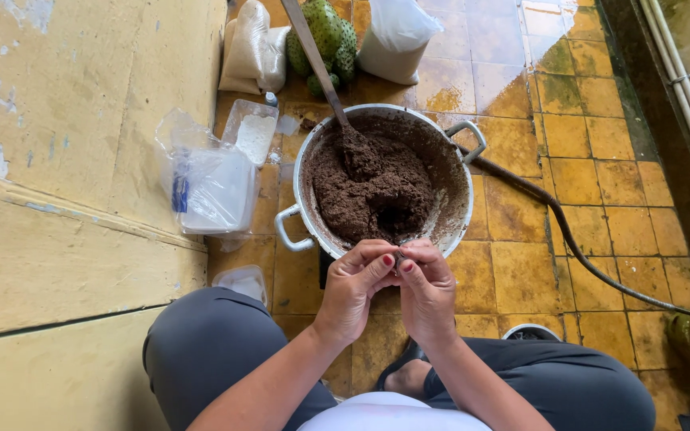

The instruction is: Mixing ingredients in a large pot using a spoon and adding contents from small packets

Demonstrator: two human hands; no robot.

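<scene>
A large metal pot (458,172) with two handles stands on the yellow tiled floor, filled with a dark brown crumbly mixture (373,191). A long wooden spoon (317,68) is stuck in the mixture and leans toward the far left. My left hand (354,287) and my right hand (426,289) meet just over the pot's near rim. Their fingertips pinch a small dark piece between them; what it is I cannot tell. My knees in grey trousers frame the hands.
A clear plastic bag (211,185) and a plastic tub of white powder (251,132) sit left of the pot. White sacks (397,36) and green spiky fruit (327,36) lie behind it. A dark hose (580,255) runs to the right. A yellow wall is at left.
</scene>
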